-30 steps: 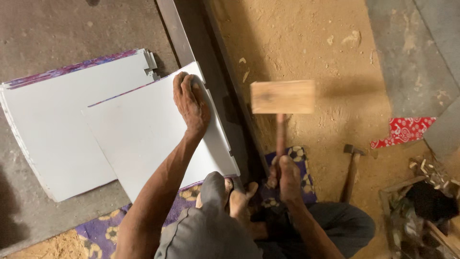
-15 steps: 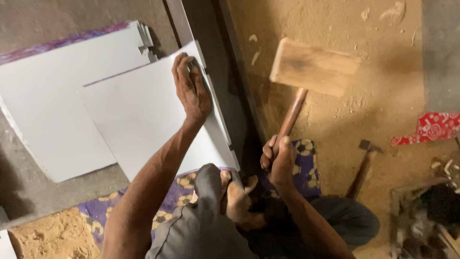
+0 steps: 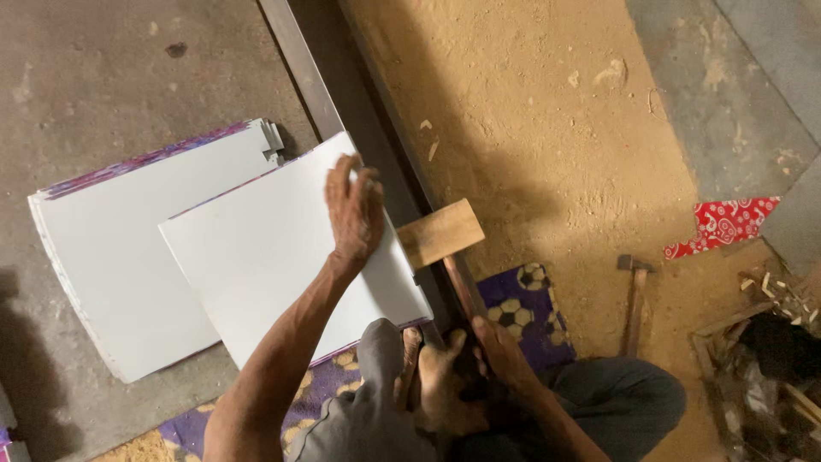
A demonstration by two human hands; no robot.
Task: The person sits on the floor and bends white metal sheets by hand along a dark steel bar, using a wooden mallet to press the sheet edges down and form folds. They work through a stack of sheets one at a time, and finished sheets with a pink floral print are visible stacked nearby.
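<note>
The top white sheet (image 3: 282,257) lies on the floor, overlapping a stack of like sheets (image 3: 128,248) to its left, with its right edge along a long metal bar (image 3: 359,145) that runs up and away. The left hand (image 3: 355,210) lies palm down on the sheet near that edge, fingers stretched out and close together, pressing flat and gripping nothing. A wooden mallet (image 3: 440,233) has its head down at the sheet's right edge, just beside the left hand and against the bar. The right hand (image 3: 505,355) is wrapped tight around the mallet's handle low down, fingers curled closed. Between the two arms a bare foot (image 3: 440,385) rests by the bar's near end, beside a grey-clad knee (image 3: 380,402). Under the person is a purple patterned mat (image 3: 526,299). To the right, on sandy ground (image 3: 547,128), a small hammer (image 3: 634,295) lies well apart from the hands, with a red patterned scrap (image 3: 723,224) beyond it and a crate of wood scraps (image 3: 761,359) at the far right edge.
</note>
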